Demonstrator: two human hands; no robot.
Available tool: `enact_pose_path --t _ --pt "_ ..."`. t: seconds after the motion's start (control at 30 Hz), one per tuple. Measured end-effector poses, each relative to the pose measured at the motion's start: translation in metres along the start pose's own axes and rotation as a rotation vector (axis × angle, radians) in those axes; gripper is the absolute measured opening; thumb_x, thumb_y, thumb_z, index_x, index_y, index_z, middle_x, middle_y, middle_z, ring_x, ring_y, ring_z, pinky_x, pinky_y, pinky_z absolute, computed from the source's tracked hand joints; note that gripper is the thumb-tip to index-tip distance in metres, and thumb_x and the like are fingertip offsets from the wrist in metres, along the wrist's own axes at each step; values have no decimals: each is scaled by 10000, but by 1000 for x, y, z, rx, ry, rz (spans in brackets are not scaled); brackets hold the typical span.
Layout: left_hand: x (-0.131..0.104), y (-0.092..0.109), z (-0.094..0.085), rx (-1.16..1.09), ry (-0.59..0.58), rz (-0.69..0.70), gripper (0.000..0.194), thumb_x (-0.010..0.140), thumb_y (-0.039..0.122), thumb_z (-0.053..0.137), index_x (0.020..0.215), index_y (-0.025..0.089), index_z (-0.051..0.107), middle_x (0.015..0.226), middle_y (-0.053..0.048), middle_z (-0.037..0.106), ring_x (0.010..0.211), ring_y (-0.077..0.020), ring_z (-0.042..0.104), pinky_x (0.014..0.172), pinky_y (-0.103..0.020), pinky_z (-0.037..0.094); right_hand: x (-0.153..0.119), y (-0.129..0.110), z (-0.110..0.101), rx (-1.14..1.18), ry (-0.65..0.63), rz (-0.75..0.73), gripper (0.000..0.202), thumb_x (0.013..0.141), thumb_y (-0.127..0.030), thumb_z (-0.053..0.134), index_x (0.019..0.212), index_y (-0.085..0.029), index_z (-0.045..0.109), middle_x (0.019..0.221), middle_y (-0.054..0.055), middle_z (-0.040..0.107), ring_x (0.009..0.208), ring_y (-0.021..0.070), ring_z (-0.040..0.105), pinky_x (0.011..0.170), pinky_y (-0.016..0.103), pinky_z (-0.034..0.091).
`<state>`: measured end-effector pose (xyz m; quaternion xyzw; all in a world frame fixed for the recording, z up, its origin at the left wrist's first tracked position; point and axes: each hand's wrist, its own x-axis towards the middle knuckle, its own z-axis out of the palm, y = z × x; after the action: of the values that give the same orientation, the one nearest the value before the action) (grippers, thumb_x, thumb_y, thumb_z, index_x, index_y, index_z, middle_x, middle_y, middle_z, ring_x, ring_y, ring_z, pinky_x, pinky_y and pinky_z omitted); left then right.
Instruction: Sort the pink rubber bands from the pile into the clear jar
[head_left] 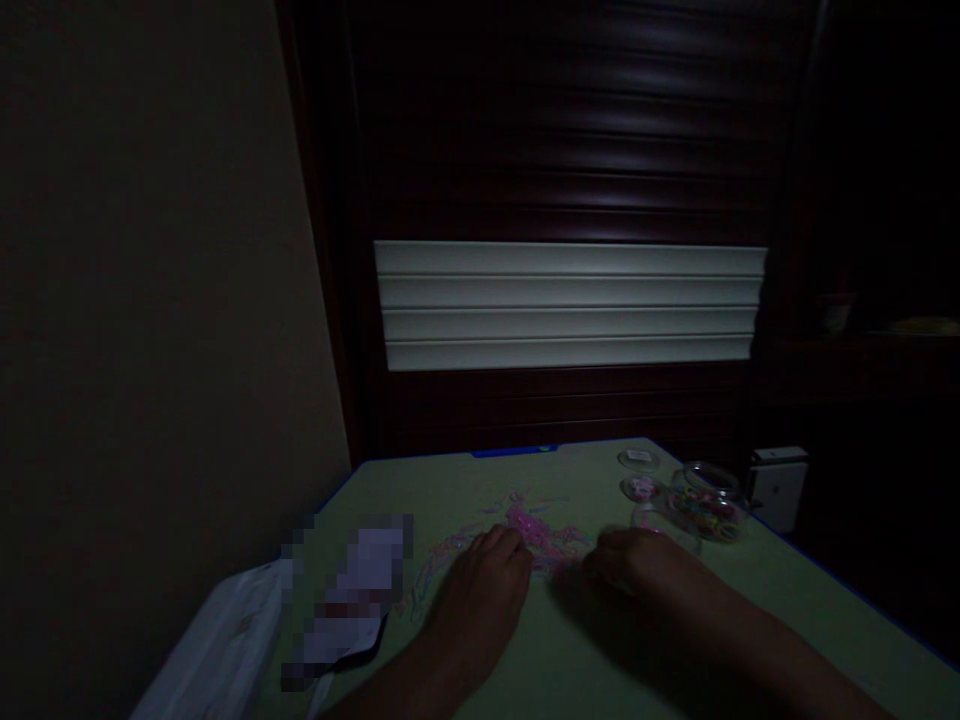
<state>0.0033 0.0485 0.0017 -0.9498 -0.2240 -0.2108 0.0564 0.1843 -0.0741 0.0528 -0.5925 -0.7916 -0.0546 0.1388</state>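
A loose pile of small pink and pastel bands (534, 530) lies spread over the green table top (570, 665). My left hand (487, 585) rests at the near left edge of the pile, its fingers bent and close together; whatever is under the fingertips is hidden. To the right of the pile, my right hand (634, 565) hovers low over the table, its fingers drawn together and blurred; anything between them is too small to tell. Just behind it sits a clear shallow dish (686, 540) with a little pink in it.
At the right stands a clear round jar (709, 505) of colourful bands, beside a small dish of pink pieces (642, 488) and a clear lid (638, 459). A partly pixelated object (367, 590) and a white case (217, 640) lie at the left.
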Motion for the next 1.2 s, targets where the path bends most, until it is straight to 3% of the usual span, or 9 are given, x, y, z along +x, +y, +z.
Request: enact_pose_path --t 0.23,0.83,1.2 --pt "-2 0 0 -2 36 -5 205 914 74 383 902 163 567 931 -43 549 881 -197 480 812 -356 423 -1 -5 -2 21 2 -10 231 900 -193 435 810 -186 648 760 37 642 646 121 558 591 225 333" --pt "-3 1 1 5 -2 -24 250 879 19 370 914 174 563 947 -39 570 879 -200 506 818 -362 432 -1 -4 -3 54 17 13 249 906 -235 431 772 -183 634 754 45 639 631 123 554 569 235 328" --pt "-3 1 3 83 -36 -167 334 768 -56 341 908 162 552 952 -70 569 901 -216 511 806 -353 420 -1 -3 0 35 30 7 262 912 -240 430 756 -185 634 727 40 634 622 125 558 574 241 332"
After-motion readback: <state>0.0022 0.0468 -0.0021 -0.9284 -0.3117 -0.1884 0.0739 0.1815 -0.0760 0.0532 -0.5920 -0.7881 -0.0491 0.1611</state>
